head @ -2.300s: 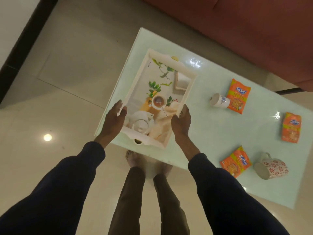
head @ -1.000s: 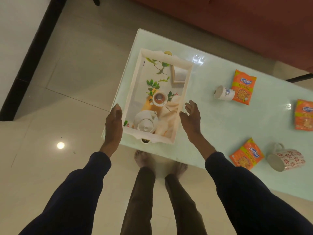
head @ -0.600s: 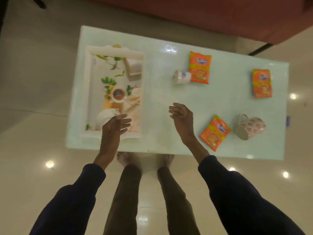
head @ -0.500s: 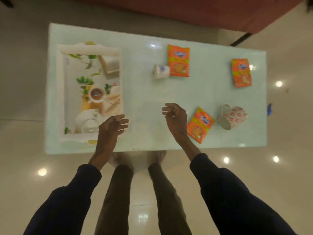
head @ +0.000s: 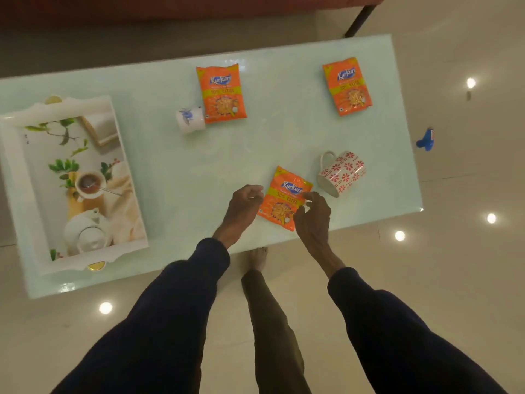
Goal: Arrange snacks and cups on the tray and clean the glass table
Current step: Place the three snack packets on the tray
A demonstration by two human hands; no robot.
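Observation:
Three orange snack packets lie on the pale glass table (head: pixel 199 172): a near packet (head: pixel 282 194), one at the far middle (head: pixel 222 93) and one at the far right (head: pixel 348 86). My left hand (head: pixel 244 206) hovers at the near packet's left edge, fingers loosely curled. My right hand (head: pixel 312 216) reaches over its right edge, and I cannot tell if it touches. A small white cup with blue print (head: pixel 190 120) lies on its side beside the middle packet. A red-flowered mug (head: pixel 341 173) lies on its side right of the near packet. The white printed tray (head: pixel 12 172) sits at the table's left end.
A red sofa (head: pixel 170 7) runs along the far side of the table. A small blue object (head: pixel 425 139) lies on the shiny floor past the table's right end. My legs and a bare foot (head: pixel 257 258) stand at the near edge.
Both hands let go of the tray and moved right along the table. They now flank the near snack packet. The view swung right with them.

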